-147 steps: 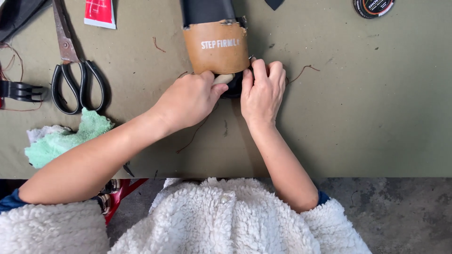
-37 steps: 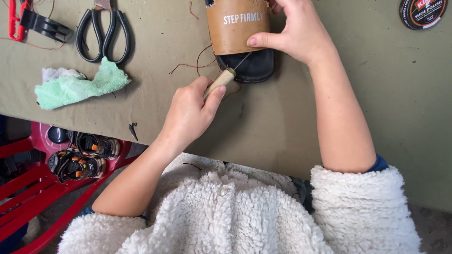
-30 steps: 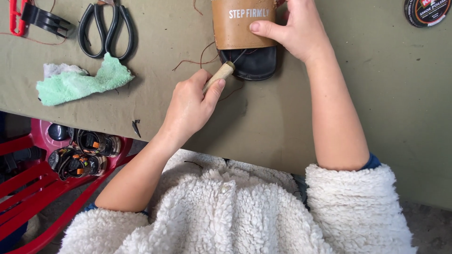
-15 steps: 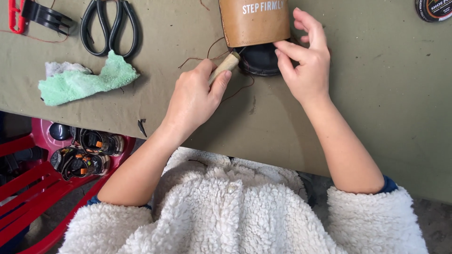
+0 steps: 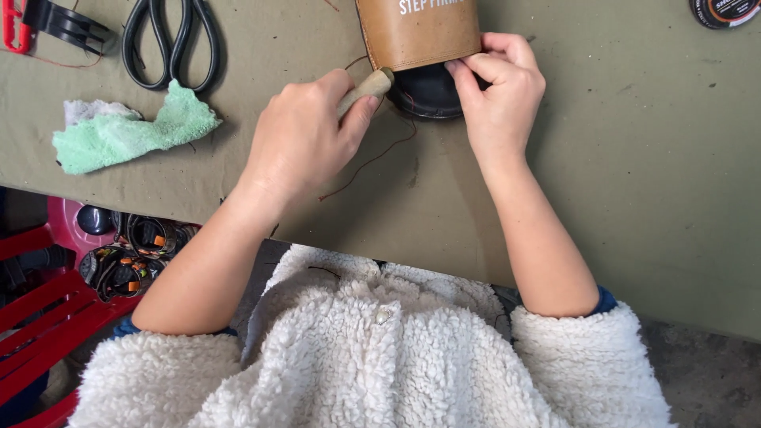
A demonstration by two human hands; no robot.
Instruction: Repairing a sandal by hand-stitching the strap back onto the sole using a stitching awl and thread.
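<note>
The upper middle of the frame is taken up by the tan and black sandal (image 5: 420, 47), with the left hand (image 5: 305, 139) and right hand (image 5: 499, 95) closed in against its lower edge. A loose thread (image 5: 372, 158) is trailed across the cloth-covered table (image 5: 634, 158) below them. The upper left is blocked by black scissors (image 5: 170, 40), a black and red clip (image 5: 47, 20) and a green rag (image 5: 131, 131). Wide bare cloth is offered at the right, broken only by a round tin (image 5: 725, 9) in the upper right corner.

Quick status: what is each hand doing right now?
Left hand: closed around a wooden tool handle.
Right hand: fingers pinching the brown strap edge at the black sole.
</note>
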